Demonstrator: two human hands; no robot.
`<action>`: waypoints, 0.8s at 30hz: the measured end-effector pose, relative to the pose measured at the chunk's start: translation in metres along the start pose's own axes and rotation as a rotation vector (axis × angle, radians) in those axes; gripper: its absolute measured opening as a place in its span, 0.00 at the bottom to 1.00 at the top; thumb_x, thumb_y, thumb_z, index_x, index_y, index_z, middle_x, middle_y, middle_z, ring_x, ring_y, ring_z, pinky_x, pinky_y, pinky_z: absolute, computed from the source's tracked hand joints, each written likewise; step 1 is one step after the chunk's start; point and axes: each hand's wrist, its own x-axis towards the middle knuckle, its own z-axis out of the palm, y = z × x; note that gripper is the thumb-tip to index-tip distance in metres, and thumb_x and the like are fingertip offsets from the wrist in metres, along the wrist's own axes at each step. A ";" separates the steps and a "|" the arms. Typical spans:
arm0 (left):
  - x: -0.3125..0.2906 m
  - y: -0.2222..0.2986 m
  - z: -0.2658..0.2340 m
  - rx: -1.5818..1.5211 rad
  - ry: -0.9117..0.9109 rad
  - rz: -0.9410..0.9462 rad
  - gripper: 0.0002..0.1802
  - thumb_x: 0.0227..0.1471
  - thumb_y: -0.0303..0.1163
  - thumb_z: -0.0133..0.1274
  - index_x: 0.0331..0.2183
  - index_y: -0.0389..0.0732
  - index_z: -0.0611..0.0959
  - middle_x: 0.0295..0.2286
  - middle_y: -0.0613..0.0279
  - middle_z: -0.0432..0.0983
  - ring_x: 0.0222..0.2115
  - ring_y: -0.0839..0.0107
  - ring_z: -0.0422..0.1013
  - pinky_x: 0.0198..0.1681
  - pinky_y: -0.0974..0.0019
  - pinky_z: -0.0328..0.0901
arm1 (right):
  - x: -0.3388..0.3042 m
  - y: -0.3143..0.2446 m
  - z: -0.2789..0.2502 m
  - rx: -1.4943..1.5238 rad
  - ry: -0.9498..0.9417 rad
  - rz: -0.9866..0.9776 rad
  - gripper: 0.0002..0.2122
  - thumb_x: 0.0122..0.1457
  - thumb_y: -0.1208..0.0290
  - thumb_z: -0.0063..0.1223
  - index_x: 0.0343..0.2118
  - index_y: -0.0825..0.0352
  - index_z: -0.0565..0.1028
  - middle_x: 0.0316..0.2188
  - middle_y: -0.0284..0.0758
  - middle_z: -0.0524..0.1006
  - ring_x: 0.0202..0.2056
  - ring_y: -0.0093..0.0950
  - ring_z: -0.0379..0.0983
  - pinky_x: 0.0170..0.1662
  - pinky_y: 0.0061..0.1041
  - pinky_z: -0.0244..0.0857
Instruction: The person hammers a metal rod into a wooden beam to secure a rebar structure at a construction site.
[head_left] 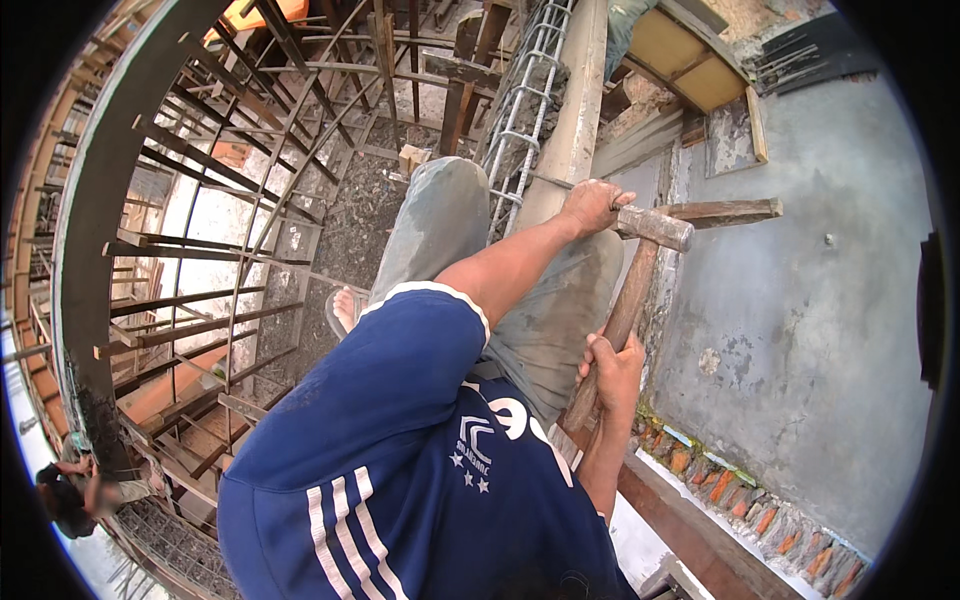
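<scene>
Right hand (612, 368) is wrapped tight low on the wooden hammer (637, 280), head raised near the grey wall (800, 300). Left hand (590, 207) seems to pinch something, maybe a nail, steadying it beside the rebar column (525, 110).

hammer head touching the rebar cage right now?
No: the hammer head sits by the left hand against the grey wall, apart from the rebar cage; the right hand grips its handle.

Navy shirt (400, 470) with white stripes, grey trousers (440, 220), brown-handled hammer (630, 300), grey wall (800, 330).
</scene>
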 end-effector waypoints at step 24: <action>-0.022 0.004 0.004 0.004 -0.060 0.066 0.22 0.57 0.49 0.50 0.26 0.38 0.81 0.33 0.48 0.78 0.40 0.49 0.73 0.45 0.51 0.67 | -0.066 -0.143 -0.133 0.502 0.259 -0.680 0.05 0.58 0.76 0.48 0.33 0.66 0.65 0.20 0.30 0.64 0.18 0.20 0.62 0.21 0.23 0.62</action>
